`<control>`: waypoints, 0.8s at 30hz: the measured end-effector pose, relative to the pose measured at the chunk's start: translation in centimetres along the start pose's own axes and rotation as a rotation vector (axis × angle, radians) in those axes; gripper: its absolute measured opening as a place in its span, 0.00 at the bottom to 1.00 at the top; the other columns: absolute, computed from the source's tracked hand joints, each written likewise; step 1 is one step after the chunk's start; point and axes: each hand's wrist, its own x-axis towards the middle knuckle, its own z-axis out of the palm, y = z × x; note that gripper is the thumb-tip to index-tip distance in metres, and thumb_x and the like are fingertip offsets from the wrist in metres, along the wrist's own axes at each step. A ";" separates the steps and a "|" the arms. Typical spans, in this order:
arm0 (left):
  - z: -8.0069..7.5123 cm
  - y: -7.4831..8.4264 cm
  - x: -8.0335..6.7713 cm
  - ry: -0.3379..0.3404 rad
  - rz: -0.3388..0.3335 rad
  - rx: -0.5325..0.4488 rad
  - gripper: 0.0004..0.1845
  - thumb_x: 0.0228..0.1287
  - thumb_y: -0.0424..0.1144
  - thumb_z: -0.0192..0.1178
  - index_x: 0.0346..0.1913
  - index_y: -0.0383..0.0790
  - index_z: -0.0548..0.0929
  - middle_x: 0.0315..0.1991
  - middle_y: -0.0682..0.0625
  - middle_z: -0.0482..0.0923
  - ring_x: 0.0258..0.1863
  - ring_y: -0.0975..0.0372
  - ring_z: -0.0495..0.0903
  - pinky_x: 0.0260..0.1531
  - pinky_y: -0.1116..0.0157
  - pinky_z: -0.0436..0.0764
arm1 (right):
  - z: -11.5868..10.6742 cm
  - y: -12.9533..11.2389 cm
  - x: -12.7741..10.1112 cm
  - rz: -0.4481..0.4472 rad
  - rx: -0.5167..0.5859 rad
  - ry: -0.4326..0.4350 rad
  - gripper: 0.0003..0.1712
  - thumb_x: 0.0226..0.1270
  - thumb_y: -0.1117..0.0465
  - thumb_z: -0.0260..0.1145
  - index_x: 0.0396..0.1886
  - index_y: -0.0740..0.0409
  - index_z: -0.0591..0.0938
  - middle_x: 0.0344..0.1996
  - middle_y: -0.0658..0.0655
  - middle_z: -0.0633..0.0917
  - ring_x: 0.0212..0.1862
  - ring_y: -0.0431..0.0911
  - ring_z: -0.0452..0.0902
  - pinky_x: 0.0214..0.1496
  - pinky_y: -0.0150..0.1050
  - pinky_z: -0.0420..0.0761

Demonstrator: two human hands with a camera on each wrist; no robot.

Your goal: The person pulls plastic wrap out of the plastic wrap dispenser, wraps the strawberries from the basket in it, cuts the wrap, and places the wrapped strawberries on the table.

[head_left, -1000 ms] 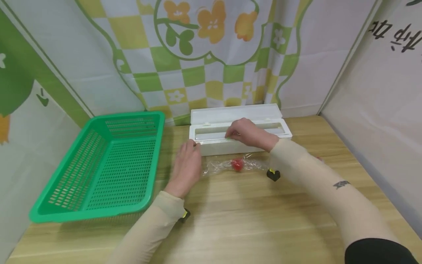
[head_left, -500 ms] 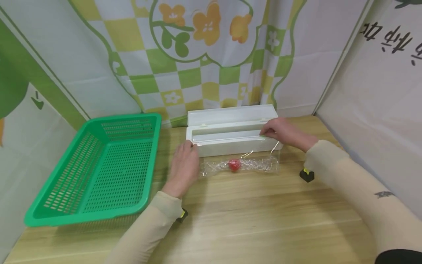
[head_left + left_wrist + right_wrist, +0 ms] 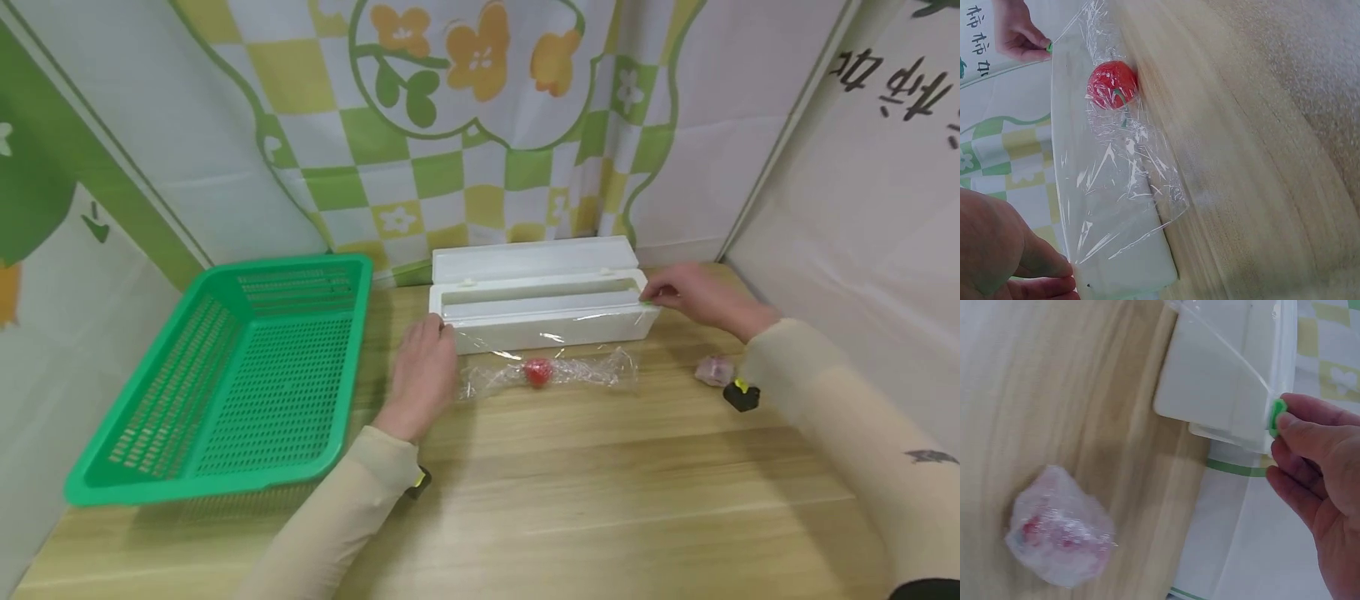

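Observation:
A white cling film dispenser (image 3: pixel 555 331) stands with its lid (image 3: pixel 534 260) raised at the back of the table. My left hand (image 3: pixel 422 375) grips its left front corner, where the film's edge meets the box. At the far right end, the thumb and fingers of my right hand (image 3: pixel 701 296) pinch a small green slide cutter (image 3: pixel 1277 417) on the front rim. Clear cling film (image 3: pixel 1110 169) hangs over the box front and lies crumpled on the table. A red tomato (image 3: pixel 1112 84) with a green stem sits on the film before the box.
A green plastic basket (image 3: pixel 360 350) stands to the left, its slotted walls near my left forearm. To the right, a film-wrapped bundle (image 3: pixel 1060 528) with something reddish inside lies on the wooden table (image 3: pixel 570 483). A patterned curtain (image 3: pixel 480 167) hangs right behind the dispenser.
My right hand has slid rightward along the dispenser's front rim, from its middle to its right end. The wrapped bundle has come into fuller view. My left hand has stayed at the left corner.

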 end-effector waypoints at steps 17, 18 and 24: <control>-0.2 -0.1 0.1 -0.020 -0.007 -0.006 0.19 0.48 0.21 0.62 0.48 0.26 0.81 0.49 0.38 0.75 0.47 0.47 0.75 0.51 0.55 0.78 | 3.8 -7.1 0.9 -0.110 -0.028 -0.005 0.11 0.60 0.63 0.72 0.44 0.57 0.88 0.41 0.56 0.90 0.41 0.48 0.86 0.47 0.46 0.86; -0.2 -0.1 0.1 -0.022 -0.006 -0.009 0.20 0.48 0.22 0.63 0.48 0.26 0.81 0.50 0.38 0.75 0.47 0.47 0.75 0.51 0.55 0.78 | 4.7 -8.0 1.0 -0.139 -0.027 0.002 0.12 0.59 0.62 0.73 0.43 0.57 0.88 0.41 0.56 0.90 0.41 0.48 0.86 0.46 0.45 0.86; -0.3 -0.1 0.1 -0.047 -0.013 -0.024 0.21 0.45 0.24 0.67 0.48 0.28 0.81 0.50 0.38 0.75 0.48 0.48 0.75 0.55 0.55 0.77 | 8.8 -11.2 1.7 -0.241 -0.045 0.065 0.21 0.51 0.57 0.79 0.46 0.57 0.87 0.44 0.57 0.88 0.48 0.52 0.84 0.53 0.48 0.84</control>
